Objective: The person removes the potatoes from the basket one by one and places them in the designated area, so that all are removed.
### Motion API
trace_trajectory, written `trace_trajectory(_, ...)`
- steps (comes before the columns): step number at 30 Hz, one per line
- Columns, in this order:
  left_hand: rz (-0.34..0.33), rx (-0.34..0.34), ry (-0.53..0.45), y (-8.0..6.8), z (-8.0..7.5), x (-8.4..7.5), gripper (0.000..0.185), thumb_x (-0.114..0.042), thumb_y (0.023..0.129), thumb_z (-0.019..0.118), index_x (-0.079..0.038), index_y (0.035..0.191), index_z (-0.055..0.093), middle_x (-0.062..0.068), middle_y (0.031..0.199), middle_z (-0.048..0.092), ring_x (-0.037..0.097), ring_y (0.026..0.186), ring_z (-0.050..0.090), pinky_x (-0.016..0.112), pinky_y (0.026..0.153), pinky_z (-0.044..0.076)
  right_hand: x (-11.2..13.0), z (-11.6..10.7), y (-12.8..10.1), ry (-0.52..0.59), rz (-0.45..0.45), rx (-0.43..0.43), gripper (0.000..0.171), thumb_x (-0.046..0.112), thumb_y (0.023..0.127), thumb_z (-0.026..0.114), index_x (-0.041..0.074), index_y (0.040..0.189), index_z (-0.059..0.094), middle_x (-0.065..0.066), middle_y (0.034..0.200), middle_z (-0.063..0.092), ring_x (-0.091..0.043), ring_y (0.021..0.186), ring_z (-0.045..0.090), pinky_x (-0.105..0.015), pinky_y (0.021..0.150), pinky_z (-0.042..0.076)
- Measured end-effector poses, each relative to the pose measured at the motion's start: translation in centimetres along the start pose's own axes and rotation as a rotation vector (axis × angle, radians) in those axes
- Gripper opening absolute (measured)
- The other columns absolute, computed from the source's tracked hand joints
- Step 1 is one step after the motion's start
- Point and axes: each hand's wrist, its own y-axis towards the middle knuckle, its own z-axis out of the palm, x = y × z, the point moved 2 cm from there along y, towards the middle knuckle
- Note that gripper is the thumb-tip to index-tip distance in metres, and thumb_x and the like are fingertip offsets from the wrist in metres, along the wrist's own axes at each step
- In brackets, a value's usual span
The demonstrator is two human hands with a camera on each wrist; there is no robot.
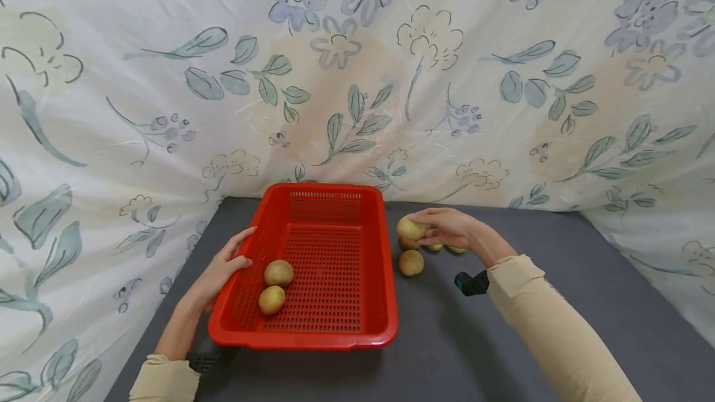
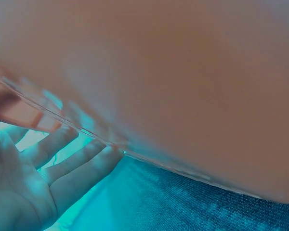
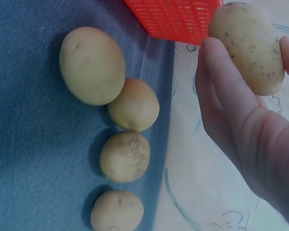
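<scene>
A red plastic basket [image 1: 335,327] stands on the dark grey table and holds two potatoes [image 1: 278,273], one [image 1: 271,300] nearer than the other. My left hand [image 1: 226,265] rests with straight fingers [image 2: 62,166] against the basket's left wall [image 2: 173,86]. My right hand [image 1: 447,228] grips a potato [image 1: 410,227] [image 3: 248,45] lifted just right of the basket's far corner [image 3: 176,19]. Below it several potatoes lie on the table: a large one [image 3: 91,65] [image 1: 411,262], and smaller ones [image 3: 134,105] [image 3: 125,156] [image 3: 117,211] in a row.
A flowered cloth [image 1: 357,79] hangs behind and along both sides of the table [image 1: 503,340]. Grey tabletop stretches to the right and in front of the basket. A black wrist camera [image 1: 472,283] sits on my right forearm.
</scene>
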Motion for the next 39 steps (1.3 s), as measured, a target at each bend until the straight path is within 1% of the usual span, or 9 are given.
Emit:
trace_trajectory(16, -0.003, 0.010, 0.009, -0.1, -0.1, -0.3, 0.065, -0.005, 0.096, 0.040, -0.015, 0.153, 0.012, 0.025, 0.144, 0.024, 0.036, 0.108, 0.052, 0.047, 0.076, 0.052, -3.1, -3.0, -2.3, -0.024, 0.018, -0.038, 0.059, 0.023, 0.101, 0.048, -0.009, 0.144, 0.024, -0.021, 0.128, 0.038, -0.026, 0.108, 0.052, -0.045, 0.101, 0.037)
trace_trajectory(20, -0.001, 0.005, 0.019, -0.1, -0.1, -0.3, 0.065, -0.006, 0.096, 0.041, -0.015, 0.153, 0.012, 0.024, 0.144, 0.024, 0.033, 0.107, 0.053, 0.045, 0.076, 0.052, -3.8, -3.6, -2.6, -0.025, 0.029, -0.058, 0.057, 0.024, 0.100, 0.048, -0.009, 0.142, 0.026, -0.019, 0.125, 0.039, -0.024, 0.105, 0.053, -0.046, 0.102, 0.036)
trace_trajectory(22, -0.002, 0.003, 0.022, -0.1, -0.1, -0.3, 0.064, -0.006, 0.096, 0.041, -0.015, 0.153, 0.012, 0.024, 0.143, 0.025, 0.031, 0.107, 0.053, 0.045, 0.076, 0.052, -4.2, -3.9, -2.7, -0.021, 0.030, -0.071, 0.047, 0.023, 0.100, 0.049, -0.006, 0.134, 0.036, -0.018, 0.121, 0.041, -0.024, 0.103, 0.054, -0.045, 0.099, 0.039)
trace_trajectory(24, -0.002, 0.004, 0.021, 0.0, 0.0, -0.3, 0.064, -0.005, 0.096, 0.040, -0.014, 0.153, 0.012, 0.024, 0.143, 0.025, 0.031, 0.106, 0.053, 0.044, 0.076, 0.052, -4.6, -4.1, -2.8, 0.000, 0.035, -0.087, 0.047, 0.021, 0.100, 0.049, -0.005, 0.136, 0.036, -0.020, 0.126, 0.039, -0.023, 0.101, 0.055, -0.044, 0.097, 0.042)
trace_trajectory(26, -0.002, 0.005, 0.020, 0.0, 0.0, -0.3, 0.064, -0.005, 0.096, 0.040, -0.014, 0.153, 0.012, 0.025, 0.143, 0.025, 0.031, 0.107, 0.053, 0.044, 0.076, 0.052, -4.9, -4.2, -2.8, 0.023, 0.032, -0.094, 0.050, 0.019, 0.100, 0.049, -0.007, 0.140, 0.033, -0.024, 0.134, 0.033, -0.022, 0.100, 0.056, -0.042, 0.094, 0.044)
trace_trajectory(30, -0.008, 0.005, 0.012, -0.1, 0.0, -0.3, 0.065, -0.005, 0.096, 0.040, -0.015, 0.153, 0.012, 0.024, 0.144, 0.023, 0.032, 0.107, 0.052, 0.045, 0.076, 0.052, -5.6, -4.2, -2.6, 0.075, 0.054, -0.080, 0.066, 0.018, 0.101, 0.045, -0.008, 0.148, 0.006, -0.028, 0.140, 0.021, -0.028, 0.111, 0.051, -0.044, 0.098, 0.040)
trace_trajectory(33, -0.011, 0.005, 0.005, -0.1, 0.1, -0.3, 0.065, -0.005, 0.096, 0.040, -0.015, 0.153, 0.011, 0.024, 0.144, 0.023, 0.032, 0.107, 0.052, 0.045, 0.076, 0.052, -6.2, -4.2, -2.3, 0.093, 0.077, -0.068, 0.067, 0.018, 0.102, 0.043, -0.006, 0.147, 0.000, -0.028, 0.139, 0.019, -0.038, 0.125, 0.038, -0.046, 0.102, 0.036)
trace_trajectory(36, -0.009, 0.006, 0.006, -0.1, 0.1, -0.3, 0.065, -0.006, 0.096, 0.040, -0.016, 0.153, 0.012, 0.025, 0.143, 0.023, 0.032, 0.106, 0.053, 0.045, 0.076, 0.052, -6.7, -4.2, -2.3, 0.099, 0.085, -0.083, 0.071, 0.017, 0.101, 0.045, -0.007, 0.147, -0.004, -0.030, 0.144, 0.014, -0.043, 0.132, 0.027, -0.046, 0.101, 0.037)
trace_trajectory(39, -0.010, 0.003, 0.010, 0.0, 0.1, -0.3, 0.064, -0.006, 0.096, 0.040, -0.016, 0.153, 0.012, 0.025, 0.143, 0.024, 0.032, 0.106, 0.053, 0.045, 0.075, 0.052, -7.0, -4.3, -2.3, 0.084, 0.083, -0.098, 0.073, 0.018, 0.101, 0.047, -0.008, 0.148, -0.003, -0.030, 0.142, 0.018, -0.041, 0.128, 0.034, -0.046, 0.099, 0.039)
